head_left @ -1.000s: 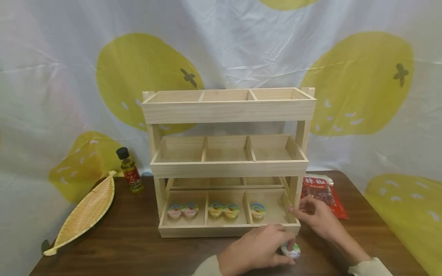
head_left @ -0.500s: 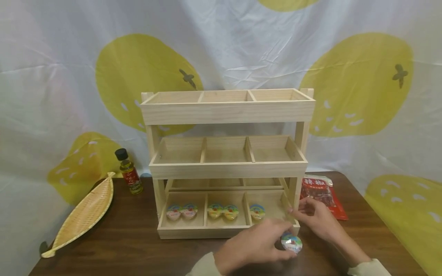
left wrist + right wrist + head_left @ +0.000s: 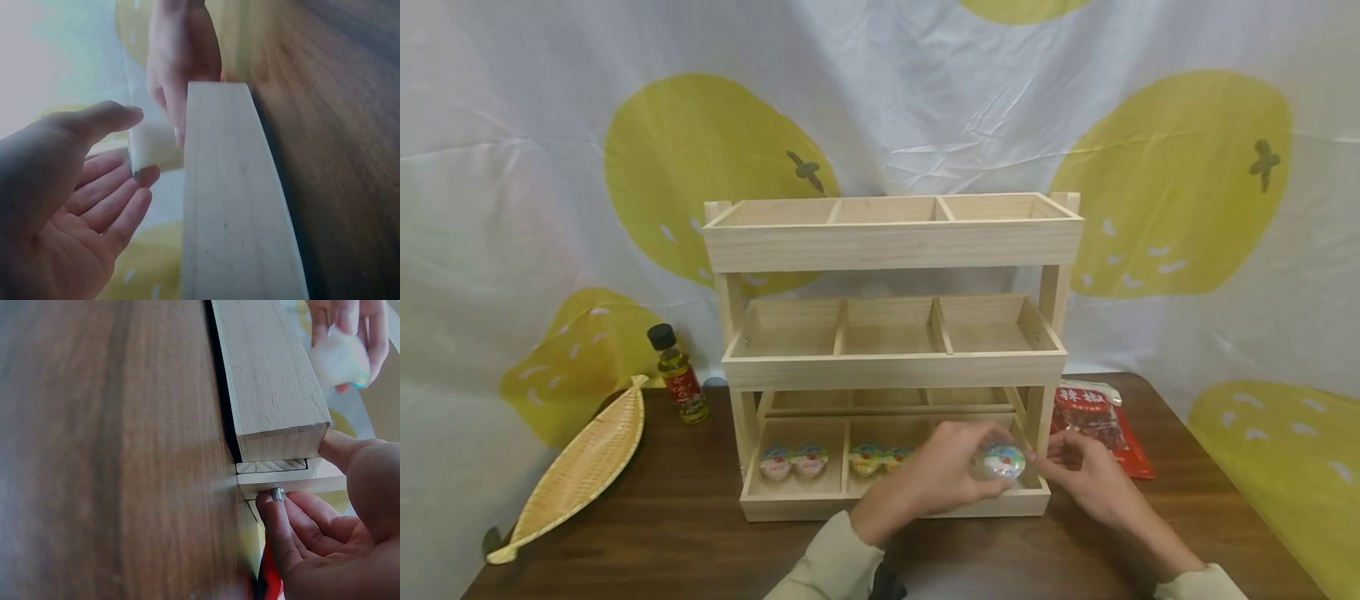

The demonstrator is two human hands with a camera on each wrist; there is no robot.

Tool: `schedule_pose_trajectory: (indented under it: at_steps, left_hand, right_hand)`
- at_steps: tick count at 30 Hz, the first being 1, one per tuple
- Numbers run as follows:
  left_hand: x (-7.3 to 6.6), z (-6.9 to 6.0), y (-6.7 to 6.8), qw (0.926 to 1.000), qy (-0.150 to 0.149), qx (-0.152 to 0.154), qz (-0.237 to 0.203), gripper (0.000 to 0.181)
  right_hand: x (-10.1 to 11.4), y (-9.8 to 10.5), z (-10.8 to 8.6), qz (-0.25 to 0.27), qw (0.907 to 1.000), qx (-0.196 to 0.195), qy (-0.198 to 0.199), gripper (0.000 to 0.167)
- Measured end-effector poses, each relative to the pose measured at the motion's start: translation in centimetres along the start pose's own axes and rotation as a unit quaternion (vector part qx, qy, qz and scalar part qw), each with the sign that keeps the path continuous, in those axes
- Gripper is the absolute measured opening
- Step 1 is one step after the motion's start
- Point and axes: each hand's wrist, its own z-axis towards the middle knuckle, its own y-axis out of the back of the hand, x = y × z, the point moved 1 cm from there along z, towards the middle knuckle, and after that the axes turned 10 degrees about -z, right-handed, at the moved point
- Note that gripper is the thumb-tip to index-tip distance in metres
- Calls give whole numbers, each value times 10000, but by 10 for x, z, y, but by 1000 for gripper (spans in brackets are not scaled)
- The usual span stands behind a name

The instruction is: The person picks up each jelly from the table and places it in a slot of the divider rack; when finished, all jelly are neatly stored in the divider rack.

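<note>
My left hand [image 3: 932, 475] pinches a small jelly cup [image 3: 1003, 460] with a printed lid, between thumb and fingers, over the right compartment of the rack's bottom tier. In the left wrist view the cup [image 3: 153, 144] looks pale and cloudy. My right hand [image 3: 1093, 479] grips the lower right side of the wooden rack [image 3: 895, 371]; in the right wrist view its thumb is at the tray corner and the fingers [image 3: 284, 540] are by a metal bolt. Two pink jelly cups [image 3: 793, 462] lie in the bottom left compartment, yellow ones [image 3: 867, 459] in the middle, partly covered by my left hand.
Behind the right hand lies a red bag of dried chillies [image 3: 1086, 412]. An oil bottle [image 3: 679, 375] stands left of the rack, beside a long woven basket [image 3: 583, 467]. All rest on a dark wooden table [image 3: 662, 533] before a patterned cloth [image 3: 925, 100].
My left hand has lifted the jelly cup from the table in front of the rack and carried it up over the bottom right compartment. My right hand has stayed at the rack's side.
</note>
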Motion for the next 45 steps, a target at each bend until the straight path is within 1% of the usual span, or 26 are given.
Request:
schedule_pose_trajectory:
  at_steps: [3,9,11,14,18,21,27,32,38,45]
  left_hand:
    - [7,6,-3,9999,112,-9,57,47]
    - [19,14,-11,9990,353,120,243,49]
    - [22,15,-13,9985,377,139,376,48]
    - [26,14,-16,9982,372,159,448,41]
    - [30,11,-19,9983,459,190,299,34]
    - [33,10,-21,9982,523,218,176,35]
    - [35,10,-20,9981,542,263,156,37]
    - [36,8,-19,9978,610,270,34,36]
    - [37,7,-19,9975,678,219,-31,36]
    - [37,7,-18,9964,798,267,-100,37]
  right_hand:
    - [1,1,-1,-50,10000,-29,-10,33]
    - [2,0,-2,-45,10000,-32,-8,34]
    - [2,0,-2,-24,10000,-17,-27,35]
    - [3,0,-2,-22,10000,4,-60,36]
    - [3,-1,-2,-48,10000,24,-40,37]
    - [3,-1,-2,-31,10000,21,-17,36]
    - [1,0,-1,34,9999,49,-98,36]
    - [0,-1,-1,13,9999,78,-90,39]
    - [1,-1,-1,28,9999,69,-122,39]
    - [1,-1,-1,3,9999,32,-157,38]
